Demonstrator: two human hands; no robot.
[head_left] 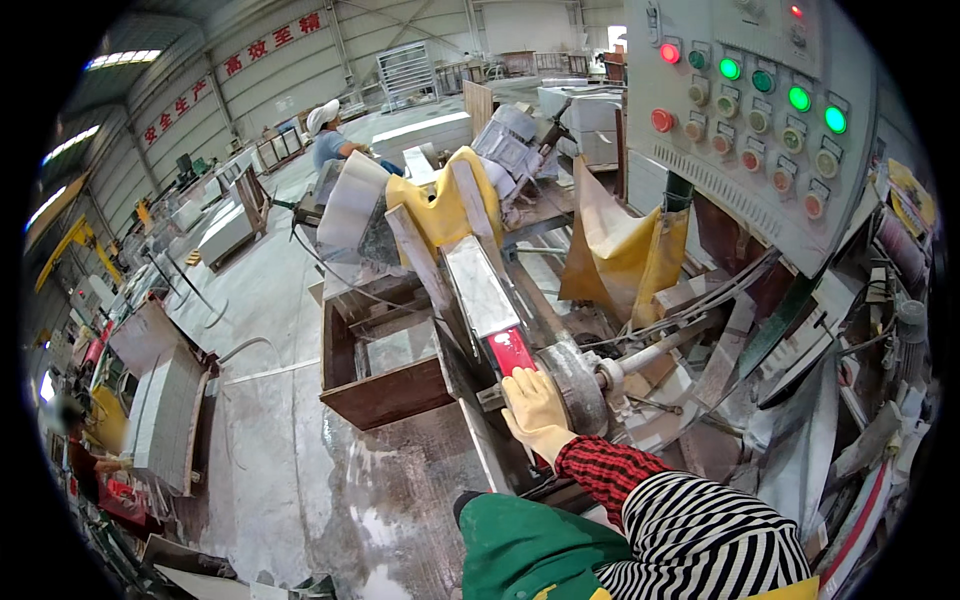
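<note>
My right hand [537, 412], in a pale yellow work glove, lies palm down with its fingers stretched forward on a narrow red belt [511, 352]. Just beyond the fingertips, a long white stone strip [480, 285] lies along the track, its far end running toward a yellow curtain [440, 212] draped over the machine. A round grey drum or pulley [572, 385] sits right beside the hand. My left hand is out of the picture.
A control panel [735, 120] with lit buttons stands at the right. Left of the track is an open wooden box [385, 395]. A stack of slabs [165, 420] stands further left, near a person [85, 465]. Another person [335, 145] works beyond the machine.
</note>
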